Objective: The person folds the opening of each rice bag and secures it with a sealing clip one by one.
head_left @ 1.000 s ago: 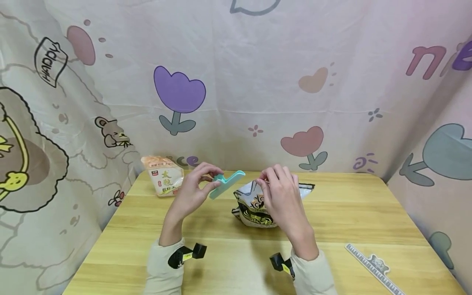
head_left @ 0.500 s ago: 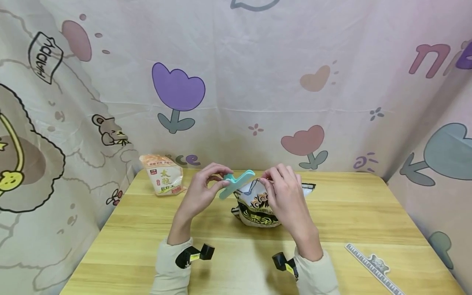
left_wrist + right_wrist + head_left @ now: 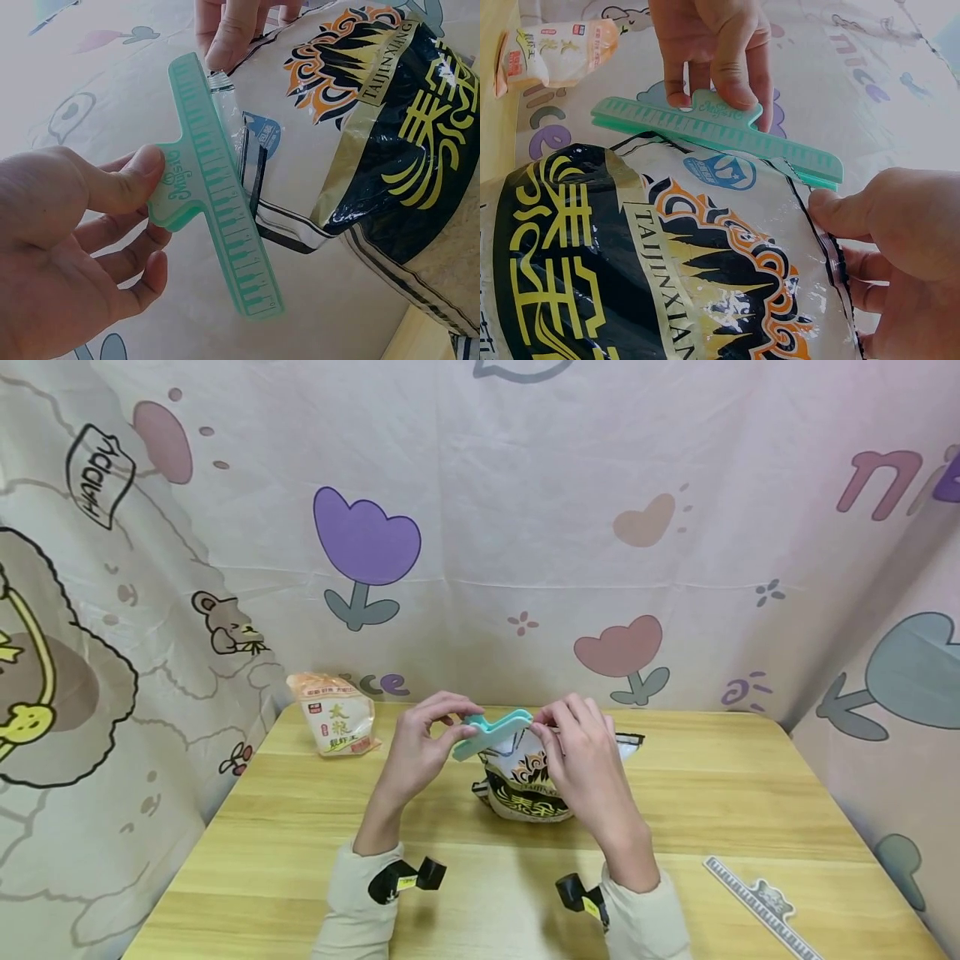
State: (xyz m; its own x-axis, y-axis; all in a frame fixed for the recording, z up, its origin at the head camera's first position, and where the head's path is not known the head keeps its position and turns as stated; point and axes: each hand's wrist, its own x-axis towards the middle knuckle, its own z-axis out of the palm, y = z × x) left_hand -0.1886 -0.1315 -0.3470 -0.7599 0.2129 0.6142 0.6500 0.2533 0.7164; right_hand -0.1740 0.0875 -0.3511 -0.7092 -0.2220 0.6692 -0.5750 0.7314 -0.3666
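Note:
A teal bag clip [image 3: 217, 187] printed with piano keys is pinched at its handle between the thumb and fingers of my left hand [image 3: 420, 737]. Its long bar lies along the folded top corner of a black, white and gold food bag [image 3: 528, 781]. In the right wrist view the clip's two bars [image 3: 727, 135] stand slightly apart, right at the bag's edge. My right hand [image 3: 588, 756] pinches the bag's top edge near the clip's far end, thumb on the printed face [image 3: 829, 210]. The bag stands upright on the table, bulging at its base.
A smaller white and orange bag [image 3: 333, 718] stands at the table's back left. On the front right of the wooden table [image 3: 450, 893] lies a grey-white clip [image 3: 765, 902] with a bear-shaped handle. A printed cloth [image 3: 480, 635] hangs behind the table.
My left hand has moved right with the teal clip, bringing it from beside the bag to its top corner. My right hand keeps pinching the bag's top edge, almost in place.

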